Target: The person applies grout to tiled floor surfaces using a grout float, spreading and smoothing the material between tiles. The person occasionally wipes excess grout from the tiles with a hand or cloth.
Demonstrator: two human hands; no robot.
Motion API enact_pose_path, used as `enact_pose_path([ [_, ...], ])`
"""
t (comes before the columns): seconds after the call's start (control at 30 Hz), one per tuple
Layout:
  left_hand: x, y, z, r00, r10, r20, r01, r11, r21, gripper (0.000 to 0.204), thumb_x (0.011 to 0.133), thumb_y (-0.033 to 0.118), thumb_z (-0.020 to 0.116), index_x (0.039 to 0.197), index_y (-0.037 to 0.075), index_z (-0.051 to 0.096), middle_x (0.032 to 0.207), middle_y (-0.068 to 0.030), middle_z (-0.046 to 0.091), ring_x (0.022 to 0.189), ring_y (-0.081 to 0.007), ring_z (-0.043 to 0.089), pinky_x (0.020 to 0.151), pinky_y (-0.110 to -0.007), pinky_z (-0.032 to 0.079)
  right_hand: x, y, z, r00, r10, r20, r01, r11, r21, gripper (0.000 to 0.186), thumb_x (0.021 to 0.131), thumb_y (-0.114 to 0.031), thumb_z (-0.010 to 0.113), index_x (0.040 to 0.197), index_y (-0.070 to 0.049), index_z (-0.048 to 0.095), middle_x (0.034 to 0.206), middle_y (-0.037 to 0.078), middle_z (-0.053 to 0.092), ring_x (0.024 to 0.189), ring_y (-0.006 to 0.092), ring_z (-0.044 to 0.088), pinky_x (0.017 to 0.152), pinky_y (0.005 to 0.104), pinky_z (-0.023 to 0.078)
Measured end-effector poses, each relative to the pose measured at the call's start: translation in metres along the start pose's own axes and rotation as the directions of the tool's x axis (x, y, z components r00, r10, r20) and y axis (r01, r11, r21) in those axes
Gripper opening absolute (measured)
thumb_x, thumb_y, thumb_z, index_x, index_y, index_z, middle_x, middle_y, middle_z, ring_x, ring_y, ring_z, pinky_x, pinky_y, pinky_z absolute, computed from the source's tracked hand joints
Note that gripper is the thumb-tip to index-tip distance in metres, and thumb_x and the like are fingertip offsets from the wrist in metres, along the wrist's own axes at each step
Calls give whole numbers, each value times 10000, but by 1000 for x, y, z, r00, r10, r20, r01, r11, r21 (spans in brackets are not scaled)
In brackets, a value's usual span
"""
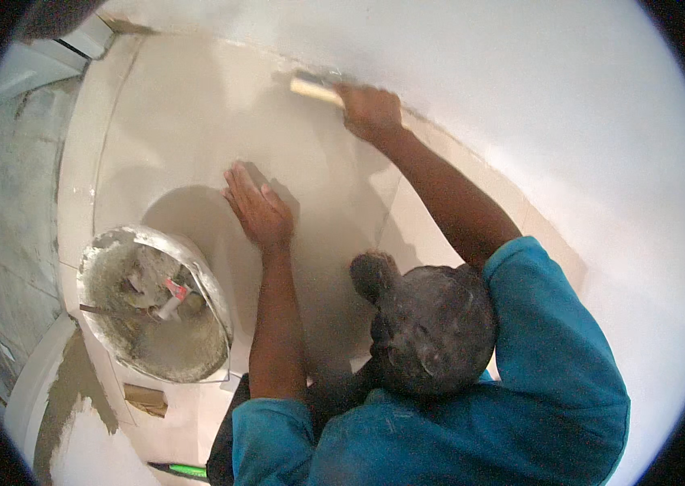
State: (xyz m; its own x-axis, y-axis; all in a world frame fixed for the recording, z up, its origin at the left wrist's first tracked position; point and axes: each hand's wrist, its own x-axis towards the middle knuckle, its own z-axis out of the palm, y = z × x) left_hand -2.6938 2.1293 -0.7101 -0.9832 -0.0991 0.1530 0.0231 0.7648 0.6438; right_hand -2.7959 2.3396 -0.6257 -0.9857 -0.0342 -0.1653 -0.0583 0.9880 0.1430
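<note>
My right hand is closed around a tool with a pale, wood-coloured handle, beside the foot of the white wall. The tool's working end is blurred and partly hidden, so its exact kind does not show. Lower and to the left, my left hand rests flat on the large beige tile, its fingers stretched out and holding nothing. Near that forearm stands a bucket with grey, mortar-like residue inside. A tool with a red and white part lies in the bucket.
The white wall runs along the right. At left is a grey, dirty floor. Below the bucket lie a small brown block and a green-and-black object. Grey mortar smears mark a white surface nearby.
</note>
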Motion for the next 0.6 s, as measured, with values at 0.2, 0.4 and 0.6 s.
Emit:
enact_pose_path([
  [0.2,-1,1,-3,1000,-5,10,4,999,53,554,990,256,392,1424,-81,327,1501,-238,339,1440,-394,236,1171,-558,152,-19,12,-24,986,119,118,-128,989,76,353,910,-195,594,1258,-246,567,861,62,690,715,214,676,618,410,540],
  [0.4,28,17,14,992,-41,120,-2,941,338,660,983,370,416,1426,-106,307,1543,-260,232,1476,-370,121,1179,-565,71,7,16,-12,996,84,-26,-81,990,114,352,888,-175,596,1237,-211,574,891,101,713,776,279,704,633,450,540],
  [0.6,90,41,61,981,134,139,-168,948,270,739,994,429,383,1441,-139,227,1551,-265,197,1477,-366,112,1186,-549,48,17,11,1,997,39,-67,-29,990,136,346,857,-162,600,1202,-185,604,819,106,711,722,305,706,612,451,555],
])
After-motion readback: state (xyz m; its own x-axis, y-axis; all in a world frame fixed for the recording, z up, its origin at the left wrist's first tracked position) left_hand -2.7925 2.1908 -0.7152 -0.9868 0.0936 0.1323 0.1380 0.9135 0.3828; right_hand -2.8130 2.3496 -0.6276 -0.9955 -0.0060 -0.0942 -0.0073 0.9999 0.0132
